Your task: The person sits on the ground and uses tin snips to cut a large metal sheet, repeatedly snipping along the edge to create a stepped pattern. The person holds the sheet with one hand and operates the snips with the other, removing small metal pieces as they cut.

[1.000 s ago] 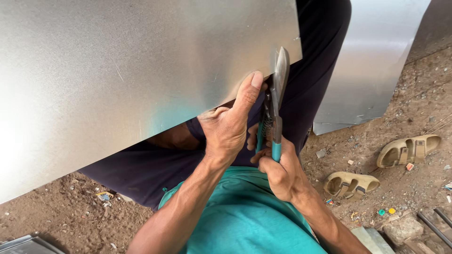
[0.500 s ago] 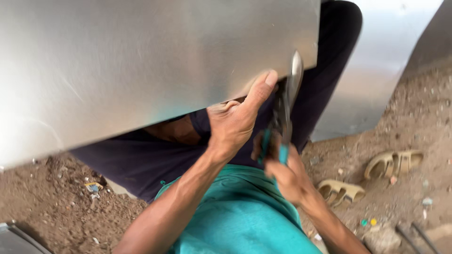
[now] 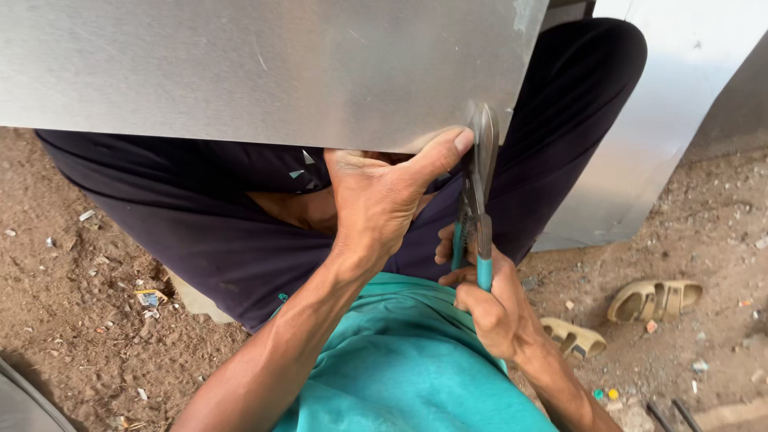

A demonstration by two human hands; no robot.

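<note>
The right hand (image 3: 492,308) is wrapped tight around the teal handles of the snips (image 3: 478,200), fingers curled over the near grip, the handles squeezed close together. The blades of the snips point up and away from the person and meet the near edge of the metal sheet (image 3: 256,72), close to its right corner; whether the blades have bitten into the metal cannot be told from here.

The left hand (image 3: 380,200) holds that same near edge just beside the snips. Its thumb lies on top of the sheet, the tip almost touching the blades, while the fingers go under the sheet and are hidden. The grip is firm on the edge of the sheet.

The sheet is broad, grey and dull-shining. It fills the upper left of the view and rests across the person's lap, over dark trousers (image 3: 240,232). A teal shirt (image 3: 400,368) shows at the bottom between the two forearms.

To the right, a second sheet (image 3: 664,120) stands on the ground, well apart from the hands. Two tan sandals (image 3: 656,298) lie on the dirt ground (image 3: 72,304) by the right forearm, one nearer to it than the other. Small scraps and bits of litter are scattered over the dirt on both sides.
</note>
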